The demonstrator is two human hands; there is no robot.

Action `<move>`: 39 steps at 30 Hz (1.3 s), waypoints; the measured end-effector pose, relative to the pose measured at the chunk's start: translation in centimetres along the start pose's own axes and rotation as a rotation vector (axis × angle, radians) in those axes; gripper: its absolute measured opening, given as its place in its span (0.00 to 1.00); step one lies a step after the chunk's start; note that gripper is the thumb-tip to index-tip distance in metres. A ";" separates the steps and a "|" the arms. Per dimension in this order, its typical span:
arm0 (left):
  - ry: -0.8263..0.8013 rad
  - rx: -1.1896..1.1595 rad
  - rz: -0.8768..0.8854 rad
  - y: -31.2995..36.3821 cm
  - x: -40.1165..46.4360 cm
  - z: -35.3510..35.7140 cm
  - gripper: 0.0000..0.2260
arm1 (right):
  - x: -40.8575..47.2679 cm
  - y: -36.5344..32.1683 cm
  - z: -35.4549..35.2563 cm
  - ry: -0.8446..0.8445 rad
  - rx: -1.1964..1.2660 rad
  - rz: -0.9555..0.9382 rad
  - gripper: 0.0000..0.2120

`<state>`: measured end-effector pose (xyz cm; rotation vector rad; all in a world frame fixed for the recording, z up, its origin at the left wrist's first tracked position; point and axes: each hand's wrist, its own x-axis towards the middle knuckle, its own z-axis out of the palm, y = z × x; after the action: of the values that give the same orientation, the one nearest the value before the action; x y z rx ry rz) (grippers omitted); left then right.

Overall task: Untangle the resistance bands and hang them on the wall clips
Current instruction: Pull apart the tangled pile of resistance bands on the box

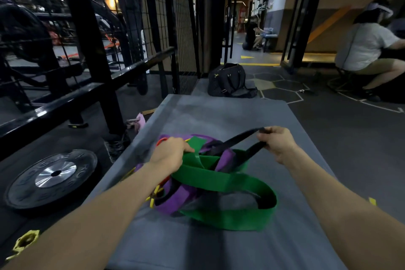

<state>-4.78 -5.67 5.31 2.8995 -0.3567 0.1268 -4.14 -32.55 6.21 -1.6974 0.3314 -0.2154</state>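
left hand [169, 153]: fingers curled on green band [219, 178] | right hand [277, 142]: fingers pinch black band [236, 140] (taut, lifted) | one tangle mid-mat [219, 116], purple band [175, 200] under

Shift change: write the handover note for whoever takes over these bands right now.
Left hand: grip on the green band at the top of the pile.
Right hand: grip on the black band, pulled up and taut out of the tangle.
Purple band plus thin orange and yellow bands lie knotted with the others on the grey mat.
Done: nothing separated or hung.
Left: free the black band, untangle the rest, hang all on wall clips; no clips in view.
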 end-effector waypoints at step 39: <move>0.097 -0.157 0.023 1.8 -3.8 4.1 0.36 | -5.7 2.4 -3.0 0.142 0.134 -0.138 0.07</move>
<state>-8.62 -7.40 1.27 2.7237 -0.3655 0.2309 -10.70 -33.77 4.52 -1.5768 0.2982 -0.4517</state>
